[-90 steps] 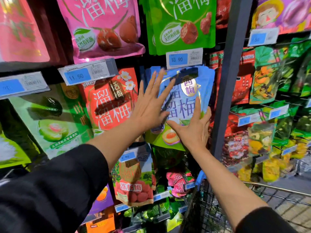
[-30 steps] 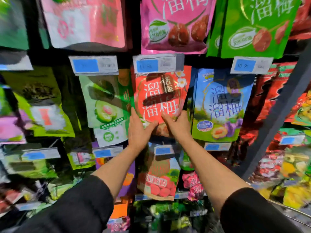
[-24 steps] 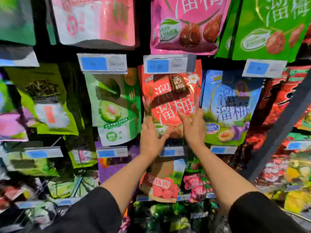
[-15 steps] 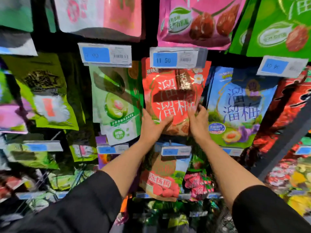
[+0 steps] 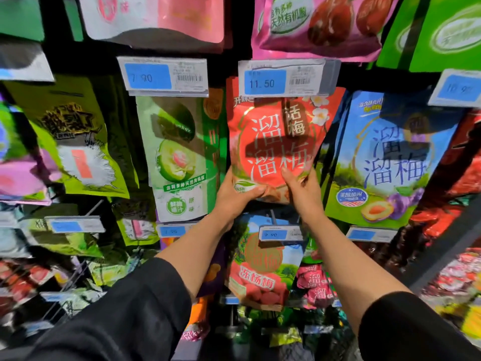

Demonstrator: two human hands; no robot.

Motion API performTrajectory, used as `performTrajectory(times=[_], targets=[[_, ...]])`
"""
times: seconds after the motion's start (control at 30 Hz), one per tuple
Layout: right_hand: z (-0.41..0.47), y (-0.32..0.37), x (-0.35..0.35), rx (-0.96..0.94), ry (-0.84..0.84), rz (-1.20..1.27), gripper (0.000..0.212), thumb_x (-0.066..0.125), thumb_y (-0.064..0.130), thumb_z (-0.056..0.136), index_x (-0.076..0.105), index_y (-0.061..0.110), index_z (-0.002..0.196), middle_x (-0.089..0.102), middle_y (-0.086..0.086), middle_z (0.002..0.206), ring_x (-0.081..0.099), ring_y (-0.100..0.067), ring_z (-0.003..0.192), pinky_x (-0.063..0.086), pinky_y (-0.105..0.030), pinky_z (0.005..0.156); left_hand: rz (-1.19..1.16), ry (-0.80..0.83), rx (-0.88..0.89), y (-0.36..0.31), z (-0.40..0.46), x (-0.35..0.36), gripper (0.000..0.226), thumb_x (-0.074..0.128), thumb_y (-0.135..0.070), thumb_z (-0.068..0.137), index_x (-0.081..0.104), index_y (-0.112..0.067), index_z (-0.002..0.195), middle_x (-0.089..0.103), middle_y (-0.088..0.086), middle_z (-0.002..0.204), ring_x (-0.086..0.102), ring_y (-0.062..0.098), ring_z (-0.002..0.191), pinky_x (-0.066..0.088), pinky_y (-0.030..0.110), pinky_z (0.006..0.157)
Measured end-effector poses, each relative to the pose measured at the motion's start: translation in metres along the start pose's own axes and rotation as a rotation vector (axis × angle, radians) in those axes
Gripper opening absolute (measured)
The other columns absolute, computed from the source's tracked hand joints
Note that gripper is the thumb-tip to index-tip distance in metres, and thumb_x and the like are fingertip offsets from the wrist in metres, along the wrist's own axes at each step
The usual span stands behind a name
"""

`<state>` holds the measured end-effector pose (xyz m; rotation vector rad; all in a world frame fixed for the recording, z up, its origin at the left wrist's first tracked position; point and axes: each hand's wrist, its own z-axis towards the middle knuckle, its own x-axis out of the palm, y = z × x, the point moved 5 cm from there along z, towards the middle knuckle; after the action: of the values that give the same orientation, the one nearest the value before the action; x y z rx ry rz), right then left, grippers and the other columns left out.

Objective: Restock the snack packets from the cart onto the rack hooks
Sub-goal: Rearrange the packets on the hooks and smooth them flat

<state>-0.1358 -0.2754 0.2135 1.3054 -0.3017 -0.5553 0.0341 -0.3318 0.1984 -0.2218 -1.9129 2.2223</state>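
A red snack packet [image 5: 273, 142] with white Chinese characters hangs on the rack under the 11.50 price tag [image 5: 283, 79]. My left hand [image 5: 234, 196] grips its lower left corner, thumb across the front. My right hand [image 5: 302, 188] holds its lower right edge, fingers pressed on the front. A blue packet [image 5: 390, 157] hangs to the right of it, and a green packet [image 5: 179, 157] to the left. The hook that bears the red packet is hidden behind the tag. The cart is out of view.
Pink [image 5: 317, 24] and green [image 5: 442, 32] packets hang in the row above. Below the red packet hangs a blue-and-red packet [image 5: 263, 267] under a 9.90 tag [image 5: 279, 233]. A dark rack upright [image 5: 453, 243] slants at the right. Wire hooks [image 5: 65, 290] jut out at lower left.
Three seconds ago both hands lay flat on the blue packet. They have since shifted left onto the red packet and now grip its bottom edge. The view has moved closer.
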Motion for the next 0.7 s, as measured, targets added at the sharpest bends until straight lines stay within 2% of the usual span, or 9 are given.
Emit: performTrajectory(times=[0.1,0.13,0.2,0.27,0.3,0.37,0.47,0.57,0.7], targets=[[-0.006,0.003,-0.005,-0.028,-0.064,-0.097,0.081,0.066,0.058,0.080,0.034,0.023,0.145,0.056,0.007,0.131,0.055,-0.010,0.116,0.043,-0.032,0.099,0.069,-0.003,0.046,-0.005,-0.012,0.002,0.077,0.084,-0.021,0.071,0.044,-0.018,0.137,0.066,-0.004,0.117,0.063,0.010,0.105,0.050,0.035,0.097],[-0.010,0.002,-0.007,-0.024,-0.109,-0.129,0.090,0.065,0.062,0.078,0.028,0.021,0.149,0.052,0.002,0.140,0.052,-0.014,0.124,0.042,-0.038,0.104,0.109,-0.004,0.078,-0.007,-0.020,0.001,0.076,0.082,-0.023,0.074,0.043,-0.019,0.138,0.064,-0.007,0.120,0.061,0.004,0.107,0.049,0.032,0.099],[-0.023,0.006,-0.010,-0.035,-0.226,-0.211,0.096,0.063,0.062,0.081,0.019,0.016,0.152,0.041,-0.006,0.149,0.043,-0.021,0.134,0.037,-0.045,0.109,0.192,-0.029,0.191,-0.014,-0.045,-0.004,0.071,0.077,-0.023,0.080,0.040,-0.022,0.141,0.055,-0.018,0.127,0.050,-0.018,0.108,0.040,0.008,0.096],[-0.041,0.021,-0.009,-0.117,-0.382,-0.349,0.089,0.063,0.053,0.085,0.023,0.008,0.150,0.038,-0.012,0.149,0.038,-0.027,0.136,0.034,-0.046,0.109,0.308,-0.126,0.328,-0.020,-0.072,-0.014,0.064,0.072,-0.019,0.085,0.041,-0.019,0.142,0.048,-0.016,0.135,0.038,-0.022,0.114,0.030,-0.002,0.094],[-0.053,0.033,-0.007,-0.193,-0.472,-0.413,0.083,0.065,0.048,0.085,0.029,0.004,0.145,0.041,-0.015,0.144,0.038,-0.029,0.133,0.033,-0.047,0.108,0.368,-0.196,0.408,-0.024,-0.083,-0.022,0.061,0.070,-0.018,0.087,0.044,-0.015,0.141,0.049,-0.009,0.137,0.038,-0.014,0.119,0.031,0.003,0.100],[-0.074,0.056,0.007,-0.374,-0.592,-0.440,0.070,0.071,0.035,0.082,0.041,-0.001,0.134,0.047,-0.019,0.132,0.040,-0.029,0.123,0.033,-0.044,0.104,0.459,-0.355,0.564,-0.032,-0.096,-0.044,0.055,0.069,-0.016,0.086,0.048,-0.010,0.137,0.052,0.003,0.138,0.044,0.008,0.129,0.037,0.028,0.108],[-0.082,0.079,0.047,-0.542,-0.443,-0.380,0.057,0.071,0.024,0.081,0.046,0.000,0.126,0.051,-0.017,0.123,0.047,-0.029,0.114,0.039,-0.042,0.097,0.620,-0.547,0.703,-0.046,-0.094,-0.075,0.062,0.070,-0.018,0.081,0.047,-0.008,0.138,0.045,0.010,0.144,0.039,0.027,0.135,0.032,0.045,0.110],[-0.073,0.088,0.093,-0.471,-0.117,-0.260,0.054,0.068,0.025,0.083,0.045,0.005,0.128,0.054,-0.012,0.120,0.058,-0.024,0.101,0.049,-0.044,0.089,0.889,-0.560,0.644,-0.054,-0.077,-0.091,0.085,0.073,-0.034,0.075,0.033,-0.015,0.148,0.021,0.013,0.157,0.014,0.031,0.145,0.010,0.049,0.117],[-0.057,0.083,0.142,-0.350,0.106,-0.337,0.077,0.066,0.044,0.082,0.037,0.002,0.140,0.049,-0.015,0.136,0.048,-0.026,0.124,0.040,-0.041,0.104,1.000,-0.475,0.485,-0.049,-0.053,-0.105,0.117,0.081,-0.039,0.067,0.005,-0.014,0.153,-0.008,0.009,0.160,-0.007,0.033,0.147,0.006,0.062,0.114]])
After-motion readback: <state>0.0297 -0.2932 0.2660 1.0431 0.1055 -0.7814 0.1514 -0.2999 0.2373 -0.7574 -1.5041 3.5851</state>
